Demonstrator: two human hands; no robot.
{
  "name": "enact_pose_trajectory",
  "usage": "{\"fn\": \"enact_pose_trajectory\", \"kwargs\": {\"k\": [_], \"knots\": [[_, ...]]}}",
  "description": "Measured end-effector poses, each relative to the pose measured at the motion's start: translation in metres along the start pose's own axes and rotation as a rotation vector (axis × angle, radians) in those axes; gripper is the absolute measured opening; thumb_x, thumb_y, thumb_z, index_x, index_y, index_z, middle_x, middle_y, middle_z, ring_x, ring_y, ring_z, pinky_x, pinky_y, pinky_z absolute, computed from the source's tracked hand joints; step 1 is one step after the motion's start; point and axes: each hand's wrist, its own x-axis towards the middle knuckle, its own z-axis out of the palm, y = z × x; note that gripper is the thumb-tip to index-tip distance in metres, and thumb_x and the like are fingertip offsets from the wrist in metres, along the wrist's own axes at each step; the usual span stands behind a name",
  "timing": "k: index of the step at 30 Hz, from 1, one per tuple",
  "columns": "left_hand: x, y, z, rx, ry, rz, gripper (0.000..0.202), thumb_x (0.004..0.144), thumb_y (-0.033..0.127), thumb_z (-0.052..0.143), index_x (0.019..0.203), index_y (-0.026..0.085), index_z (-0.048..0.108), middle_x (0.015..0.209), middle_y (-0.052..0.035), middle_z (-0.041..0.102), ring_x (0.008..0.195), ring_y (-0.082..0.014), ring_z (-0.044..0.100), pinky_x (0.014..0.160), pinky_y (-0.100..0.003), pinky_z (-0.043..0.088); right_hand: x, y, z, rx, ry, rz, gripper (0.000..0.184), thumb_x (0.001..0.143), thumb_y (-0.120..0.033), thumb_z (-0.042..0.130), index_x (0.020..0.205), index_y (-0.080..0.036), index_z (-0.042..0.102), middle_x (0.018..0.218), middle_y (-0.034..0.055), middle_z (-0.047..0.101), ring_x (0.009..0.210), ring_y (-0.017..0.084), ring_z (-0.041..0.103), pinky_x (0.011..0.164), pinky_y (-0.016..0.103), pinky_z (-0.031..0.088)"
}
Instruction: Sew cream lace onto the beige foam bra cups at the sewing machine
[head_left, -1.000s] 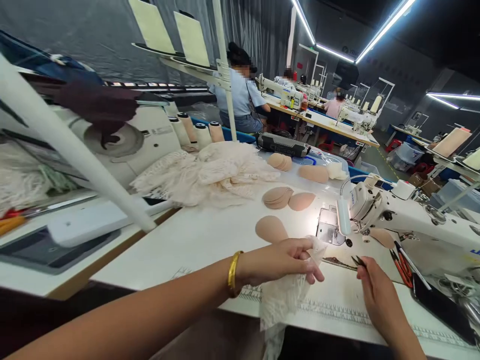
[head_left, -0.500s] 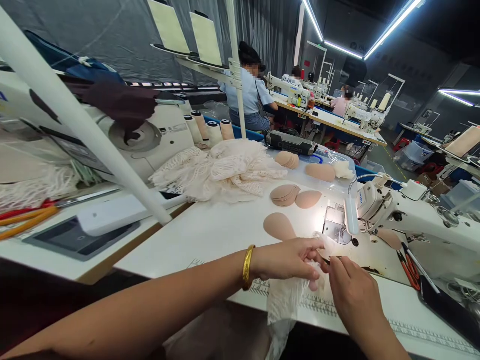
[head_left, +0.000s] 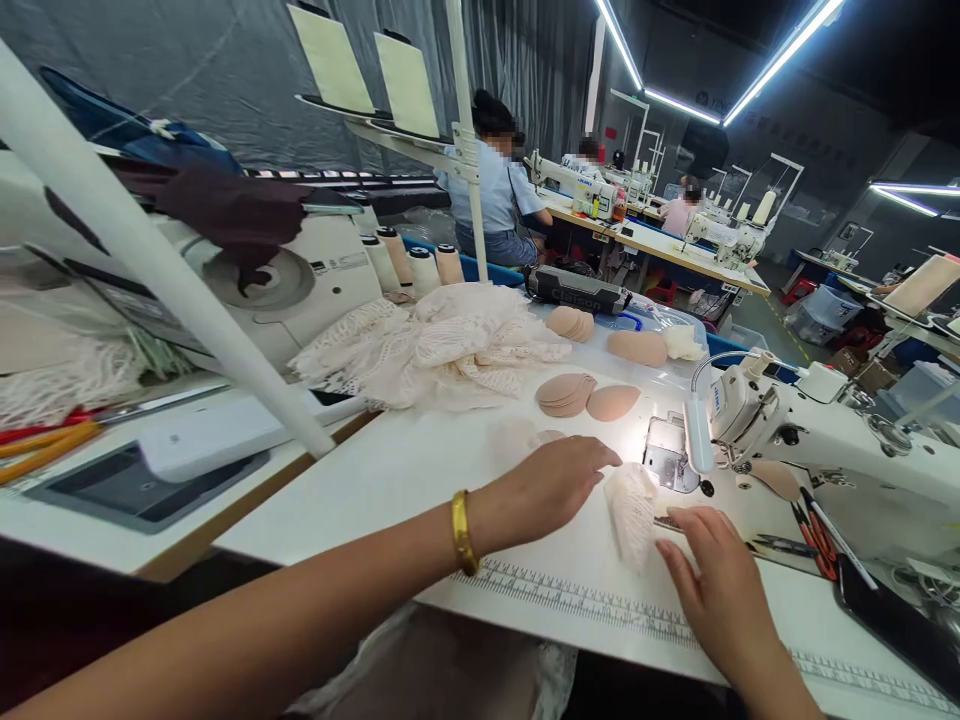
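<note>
A small white lace piece [head_left: 631,512] lies on the white table between my hands, left of the sewing machine's lit needle plate [head_left: 670,455]. My left hand [head_left: 547,490], a gold bangle at its wrist, is just left of the lace with fingers stretched out; its underside is hidden. Behind that hand a pale, sheer patch [head_left: 517,440] shows, too blurred to name. My right hand [head_left: 716,580] rests right of the lace, thumb and fingers apart and nothing in them. Dark thread snips [head_left: 784,545] lie beyond it on the machine bed.
Beige teardrop pads [head_left: 566,395] lie in stacks beyond my left hand, near a heap of cream lace [head_left: 442,345]. The sewing machine [head_left: 847,430] stands at right, with orange-handled scissors [head_left: 819,540] and a black phone-like object [head_left: 892,620]. A printed ruler [head_left: 570,600] edges the table.
The snips have left my right hand and lie on the machine bed. The lace piece is released onto the table. My left hand has moved left, over where a beige pad lay.
</note>
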Motion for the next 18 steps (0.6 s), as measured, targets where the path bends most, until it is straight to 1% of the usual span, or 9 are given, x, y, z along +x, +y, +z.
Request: {"fn": "enact_pose_trajectory", "kwargs": {"k": [2,4,5,8,10,11,13,15,18], "knots": [[0.014,-0.002,0.02,-0.031,0.002,0.057,0.037,0.096,0.016,0.038,0.123,0.018,0.063,0.129,-0.0114,0.069,0.125,-0.0271,0.06,0.111,-0.046,0.046,0.019,-0.017,0.019,0.043,0.002,0.031,0.033,0.103,-0.042,0.054,0.127,-0.02,0.062,0.11,0.0132,0.07,0.099,0.029,0.066,0.081,0.041,0.055],[0.026,-0.003,0.028,-0.087,-0.024,0.028,0.033,0.091,0.016,0.044,0.118,0.019,0.063,0.127,-0.0115,0.067,0.128,-0.0284,0.057,0.112,-0.046,0.045,0.032,-0.023,0.03,0.129,-0.03,0.089,0.025,0.104,-0.038,0.048,0.11,-0.021,0.066,0.093,0.0086,0.069,0.085,0.026,0.064,0.072,0.037,0.053],[0.03,-0.003,0.028,-0.127,-0.052,-0.013,0.03,0.088,0.018,0.047,0.113,0.019,0.062,0.12,-0.0106,0.068,0.124,-0.0292,0.058,0.108,-0.045,0.046,0.035,-0.022,0.031,0.21,-0.055,0.122,0.024,0.104,-0.036,0.046,0.102,-0.022,0.066,0.089,0.0064,0.067,0.082,0.024,0.063,0.071,0.035,0.051],[0.038,-0.002,0.02,-0.264,-0.171,-0.115,0.013,0.081,0.027,0.058,0.091,0.02,0.058,0.088,-0.003,0.063,0.089,-0.0243,0.061,0.078,-0.034,0.05,0.03,-0.014,0.022,0.55,-0.09,0.252,0.023,0.104,-0.039,0.049,0.096,-0.023,0.063,0.088,0.0025,0.063,0.08,0.019,0.06,0.073,0.03,0.049],[0.037,0.0,0.017,-0.381,-0.252,-0.142,0.02,0.081,0.036,0.061,0.078,0.02,0.05,0.073,0.002,0.052,0.068,-0.017,0.052,0.062,-0.028,0.041,0.019,-0.007,0.013,0.787,-0.055,0.397,0.022,0.1,-0.045,0.059,0.097,-0.023,0.063,0.088,0.0008,0.062,0.08,0.018,0.059,0.072,0.028,0.048],[0.036,0.0,0.016,-0.472,-0.289,-0.157,0.027,0.081,0.041,0.062,0.075,0.02,0.047,0.071,0.0031,0.049,0.064,-0.0148,0.048,0.058,-0.027,0.038,0.014,-0.005,0.01,0.907,-0.032,0.481,0.024,0.097,-0.048,0.064,0.097,-0.024,0.062,0.087,0.0001,0.062,0.078,0.017,0.058,0.07,0.027,0.047],[0.032,0.003,0.017,-0.702,-0.322,-0.214,0.035,0.081,0.049,0.064,0.074,0.02,0.046,0.071,0.0036,0.046,0.064,-0.0133,0.045,0.059,-0.026,0.037,0.006,-0.001,0.007,1.13,-0.023,0.631,0.029,0.092,-0.051,0.07,0.097,-0.024,0.059,0.085,-0.0002,0.064,0.074,0.017,0.059,0.068,0.027,0.047],[0.029,0.006,0.019,-0.898,-0.299,-0.27,0.04,0.08,0.054,0.069,0.077,0.019,0.049,0.073,0.0031,0.049,0.069,-0.0137,0.046,0.063,-0.026,0.039,0.004,0.0,0.007,1.271,-0.058,0.72,0.032,0.09,-0.054,0.07,0.097,-0.024,0.059,0.083,0.0013,0.066,0.072,0.018,0.06,0.065,0.028,0.047],[0.024,0.014,0.022,-0.991,-0.217,-0.309,0.044,0.077,0.056,0.075,0.08,0.019,0.051,0.077,0.0024,0.051,0.074,-0.0145,0.048,0.067,-0.026,0.041,0.009,-0.003,0.01,1.256,-0.052,0.749,0.044,0.092,-0.066,0.06,0.102,-0.023,0.062,0.078,0.004,0.065,0.069,0.021,0.061,0.059,0.029,0.045]]}}
